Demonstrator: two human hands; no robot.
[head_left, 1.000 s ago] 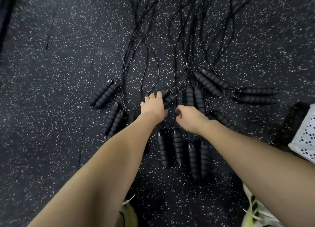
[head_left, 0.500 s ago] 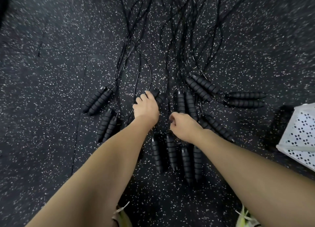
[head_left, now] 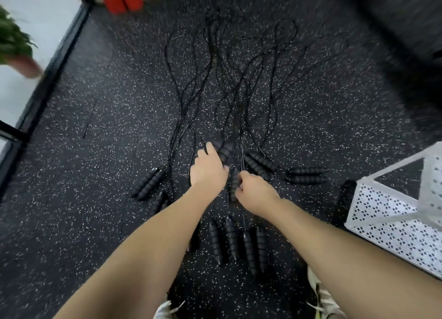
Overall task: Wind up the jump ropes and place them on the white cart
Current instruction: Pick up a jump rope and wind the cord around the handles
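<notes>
While jump ropes (head_left: 229, 98) sprawl: left hand (head_left: 208, 169) gripping handles (head_left: 223, 148), right hand (head_left: 256, 190) pinching another handle (head_left: 234, 181).

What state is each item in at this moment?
Left hand: grips a pair of black ribbed foam handles.
Right hand: fingers curled round another black handle.
Thin black rope cords: unwound, sprawled across the speckled floor.
White perforated metal cart: nothing visible on it.
</notes>
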